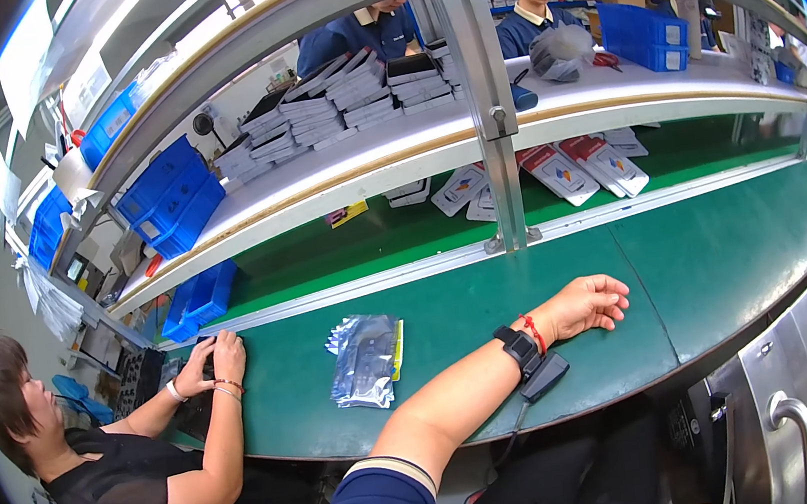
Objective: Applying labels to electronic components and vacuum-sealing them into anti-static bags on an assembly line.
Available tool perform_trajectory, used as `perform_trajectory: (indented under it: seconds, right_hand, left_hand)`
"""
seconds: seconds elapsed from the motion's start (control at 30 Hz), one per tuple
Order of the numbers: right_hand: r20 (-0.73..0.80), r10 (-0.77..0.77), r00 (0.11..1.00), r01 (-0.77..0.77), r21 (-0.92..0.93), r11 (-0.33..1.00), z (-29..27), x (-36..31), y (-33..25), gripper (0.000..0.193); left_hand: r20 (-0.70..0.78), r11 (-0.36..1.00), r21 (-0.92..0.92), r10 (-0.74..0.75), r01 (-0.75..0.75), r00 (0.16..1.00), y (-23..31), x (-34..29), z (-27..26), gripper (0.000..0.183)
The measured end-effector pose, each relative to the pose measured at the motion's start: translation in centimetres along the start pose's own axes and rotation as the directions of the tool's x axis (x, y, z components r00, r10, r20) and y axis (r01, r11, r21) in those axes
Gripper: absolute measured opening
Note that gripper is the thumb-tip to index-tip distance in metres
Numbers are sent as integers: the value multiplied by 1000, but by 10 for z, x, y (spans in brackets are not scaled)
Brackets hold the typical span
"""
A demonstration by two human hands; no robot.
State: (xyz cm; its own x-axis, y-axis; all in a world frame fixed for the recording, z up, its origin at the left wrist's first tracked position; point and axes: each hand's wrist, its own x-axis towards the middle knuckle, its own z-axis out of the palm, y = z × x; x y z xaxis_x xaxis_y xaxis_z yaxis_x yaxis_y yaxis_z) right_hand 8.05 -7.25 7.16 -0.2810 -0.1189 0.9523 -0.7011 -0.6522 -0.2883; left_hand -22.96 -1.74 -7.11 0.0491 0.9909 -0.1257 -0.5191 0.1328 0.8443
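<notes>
My left hand (587, 308) rests at the right part of the green table, its fingers loosely bent and slightly apart, with nothing visible in them. On that wrist are a black strap (520, 350) with a corded clip and a red string bracelet (534, 334). Left of my forearm lies a small stack of shiny silver, see-through bags (364, 361), with a yellow edge showing on its right side; my hand is well apart from it. My right hand is not in view.
A co-worker (117, 458) sits at the left, both hands over a dark item on the table (284, 387). A shelf (352, 163) across the back bears stacked flat boxes (363, 86) and blue bins (170, 200). White-and-red packages (560, 172) lie beneath. A metal post (483, 91) stands mid-table.
</notes>
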Motion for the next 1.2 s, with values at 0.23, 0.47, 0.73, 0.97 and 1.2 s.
perform_trajectory:
  seconds: [0.23,0.47,0.73,0.97,1.2]
  right_hand:
    - [13,-7,1000,7,-13,1000,-4,-4,3,34]
    - [35,-12,999,13,-34,999,-4,-4,4,34]
    - [52,-18,999,19,-37,999,-7,-2,7,34]
    - [67,-15,998,18,-40,999,-10,1,12,34]
    - [100,-33,994,34,-17,999,-19,4,15,34]
  left_hand:
    - [-9,1000,3,20,-20,1000,3,1,0,15]
    - [-4,1000,1,5,-5,1000,1,0,0,15]
    - [3,1000,2,10,-10,1000,1,2,-1,15]
    - [-13,1000,4,13,-13,1000,2,0,-2,15]
    - [-23,1000,13,0,1,1000,2,3,2,16]
